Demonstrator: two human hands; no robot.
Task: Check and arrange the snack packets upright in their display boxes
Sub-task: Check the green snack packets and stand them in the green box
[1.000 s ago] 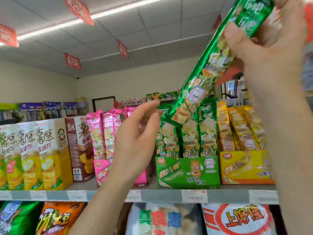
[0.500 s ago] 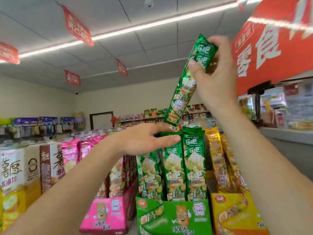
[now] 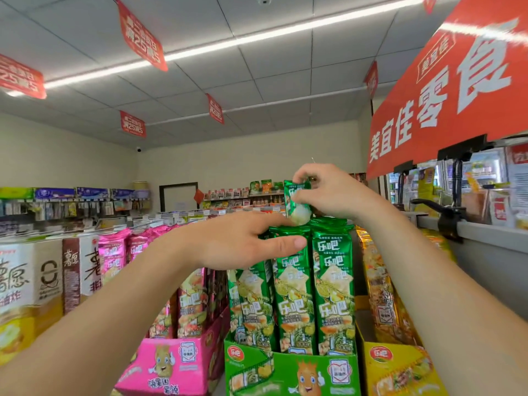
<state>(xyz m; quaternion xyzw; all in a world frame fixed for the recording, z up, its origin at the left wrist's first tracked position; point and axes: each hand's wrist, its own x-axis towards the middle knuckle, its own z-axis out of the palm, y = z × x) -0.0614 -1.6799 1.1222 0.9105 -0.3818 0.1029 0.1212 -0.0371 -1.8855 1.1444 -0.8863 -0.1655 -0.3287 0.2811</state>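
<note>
- The right hand (image 3: 328, 192) pinches the top of a green packet (image 3: 295, 200) with curled fingers.
- The packet hangs just under that hand, long side up and down, top end up. Its bottom is hidden.
- The left hand (image 3: 243, 242) is flat with straight fingers, touching the tops of the standing green packets (image 3: 333, 281) just below the right hand.
- These stand tall in the green box (image 3: 285, 372) under both hands.
</note>
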